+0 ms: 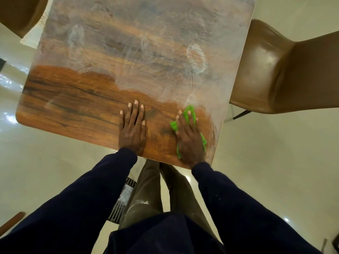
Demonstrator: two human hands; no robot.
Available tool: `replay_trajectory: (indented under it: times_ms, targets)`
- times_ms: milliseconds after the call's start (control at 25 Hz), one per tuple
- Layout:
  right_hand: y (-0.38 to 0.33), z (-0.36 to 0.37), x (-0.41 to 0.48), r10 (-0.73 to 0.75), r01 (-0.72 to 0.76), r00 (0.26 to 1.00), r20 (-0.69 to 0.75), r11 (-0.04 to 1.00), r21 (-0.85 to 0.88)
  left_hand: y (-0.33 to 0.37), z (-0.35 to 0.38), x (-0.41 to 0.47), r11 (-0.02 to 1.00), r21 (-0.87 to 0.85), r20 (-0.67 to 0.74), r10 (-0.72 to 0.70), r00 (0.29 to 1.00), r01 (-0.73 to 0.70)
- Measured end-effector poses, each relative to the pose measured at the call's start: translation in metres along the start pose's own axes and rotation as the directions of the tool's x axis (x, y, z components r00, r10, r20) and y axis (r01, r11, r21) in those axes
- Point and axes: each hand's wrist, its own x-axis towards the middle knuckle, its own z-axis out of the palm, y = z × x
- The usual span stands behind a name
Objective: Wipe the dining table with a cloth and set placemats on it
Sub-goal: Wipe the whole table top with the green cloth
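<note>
1. Most of the green cloth (173,125) is hidden under the right hand (189,140). Only bits stick out past the fingertips and at both sides.
2. The far end of the table (73,99) is cut off at the top. The brown chair (275,70) on the right is cut off too.
3. The right hand lies flat on the cloth, fingers straight, by the near right corner.
4. The left hand (132,129) lies flat on bare wood just beside it, fingers spread.
5. White smears (146,43) cover the far part; the cloth sits at their edge.

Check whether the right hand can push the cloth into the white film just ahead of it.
Probably yes: the right hand presses the green cloth flat on the table, and the white film starts at the cloth's far tip.
</note>
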Motion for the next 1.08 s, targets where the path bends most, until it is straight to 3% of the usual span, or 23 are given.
replay_trajectory:
  times_ms: [160, 240, 400, 560, 640, 720, 840, 960, 1080]
  targets:
    - [0.034, -0.01, -0.087, -0.226, 0.224, 0.97, 0.089, 0.974, 0.028, 0.039, 0.012, -0.008, 0.988, -0.051, -0.055, -0.147, 0.988, 0.144]
    - [0.073, -0.025, -0.096, -0.249, 0.251, 0.963, 0.102, 0.968, -0.002, 0.057, 0.018, -0.012, 0.975, -0.05, -0.048, -0.22, 0.974, 0.218]
    - [0.115, -0.037, -0.026, -0.097, 0.099, 0.994, 0.046, 0.994, -0.037, 0.063, 0.022, -0.014, 0.968, -0.035, -0.06, -0.252, 0.966, 0.25]
    - [0.084, -0.033, 0.05, -0.008, 0.008, 1.0, 0.026, 1.0, 0.018, 0.065, 0.023, -0.012, 0.969, 0.008, -0.104, -0.246, 0.964, 0.248]
    - [0.058, -0.026, 0.049, -0.083, 0.081, 0.994, 0.073, 0.996, 0.029, 0.066, 0.024, -0.012, 0.966, 0.028, -0.122, -0.252, 0.96, 0.257]
    - [0.047, -0.019, 0.016, -0.251, 0.25, 0.959, 0.135, 0.968, 0.025, 0.066, 0.023, -0.011, 0.964, 0.041, -0.126, -0.256, 0.958, 0.263]
    - [0.085, -0.026, -0.027, -0.45, 0.451, 0.87, 0.201, 0.892, 0.041, 0.068, 0.022, -0.012, 0.963, 0.029, -0.138, -0.261, 0.955, 0.267]
    - [0.132, -0.042, -0.003, -0.405, 0.416, 0.897, 0.176, 0.909, -0.028, 0.067, 0.023, -0.01, 0.963, 0.013, -0.148, -0.264, 0.953, 0.269]
    - [0.138, -0.041, 0.061, -0.237, 0.241, 0.969, 0.074, 0.969, -0.057, 0.065, 0.027, -0.012, 0.962, 0.026, -0.146, -0.265, 0.953, 0.272]
